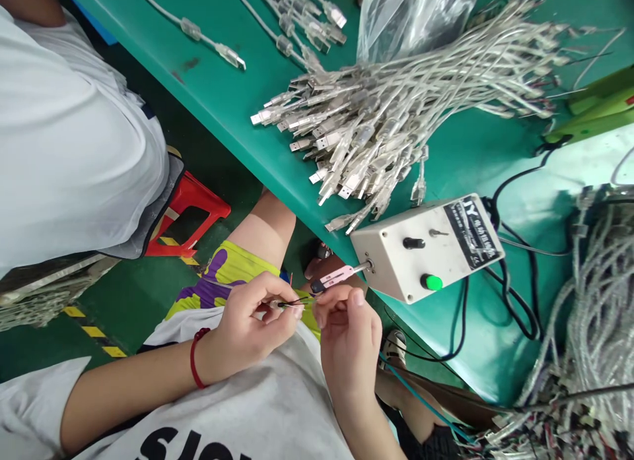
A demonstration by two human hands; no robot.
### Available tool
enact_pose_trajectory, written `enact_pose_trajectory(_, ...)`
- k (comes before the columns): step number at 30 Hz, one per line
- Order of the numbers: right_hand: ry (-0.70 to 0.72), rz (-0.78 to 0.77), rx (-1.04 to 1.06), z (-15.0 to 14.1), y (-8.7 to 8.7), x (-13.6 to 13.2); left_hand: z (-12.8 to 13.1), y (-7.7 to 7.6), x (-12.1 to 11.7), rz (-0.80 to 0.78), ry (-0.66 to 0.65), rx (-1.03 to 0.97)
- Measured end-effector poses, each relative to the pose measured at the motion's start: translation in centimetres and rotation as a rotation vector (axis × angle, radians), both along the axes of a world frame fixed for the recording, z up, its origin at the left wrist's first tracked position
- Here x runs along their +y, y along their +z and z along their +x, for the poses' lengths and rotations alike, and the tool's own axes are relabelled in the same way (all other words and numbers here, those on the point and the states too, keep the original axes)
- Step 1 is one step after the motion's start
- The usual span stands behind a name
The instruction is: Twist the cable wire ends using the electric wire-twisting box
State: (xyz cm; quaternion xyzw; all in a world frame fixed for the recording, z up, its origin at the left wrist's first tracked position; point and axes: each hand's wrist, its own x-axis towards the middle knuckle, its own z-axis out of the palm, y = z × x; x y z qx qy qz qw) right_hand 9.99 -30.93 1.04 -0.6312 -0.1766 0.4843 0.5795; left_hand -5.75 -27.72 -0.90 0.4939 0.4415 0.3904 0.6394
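Observation:
My left hand (247,325) is closed in a pinch on the end of a thin cable (290,303), whose fine coloured wires stick out toward my right hand. My right hand (347,331) is closed too, its fingertips pinching those wire ends just below a pink clip (334,277). The clip sticks out from the front of a beige control box (396,262) that carries a black knob, a toggle switch and a green button (432,282). Both hands are held over my lap, in front of the green table's edge.
A large bundle of clear USB cables (386,110) lies on the green table (222,97), with a plastic bag (411,14) behind it. Another cable heap (589,328) fills the right side. Black cords run from the box. A person in white sits on a red stool (191,216) at left.

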Motion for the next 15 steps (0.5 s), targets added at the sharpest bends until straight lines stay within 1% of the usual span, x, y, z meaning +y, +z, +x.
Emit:
enact_pose_trajectory(4, -0.032, -0.021, 0.014, 0.8, -0.8, 1.1, 0.3, -0.5, -0.2, -0.048, 0.027, 0.026)
enact_pose_trajectory(7, -0.02, 0.011, 0.072, 1.2, -1.2, 1.5, 0.5, -0.5, -0.1, -0.066, 0.022, 0.006)
enact_pose_trajectory(10, -0.015, 0.051, 0.112, 1.2, -1.2, 1.6, 0.8, -0.5, 0.2, -0.09, 0.028, -0.013)
enact_pose_trajectory(15, -0.024, 0.058, 0.189, 1.0, -0.9, 2.0, 1.2, -0.7, 0.3, -0.125, 0.014, -0.01)
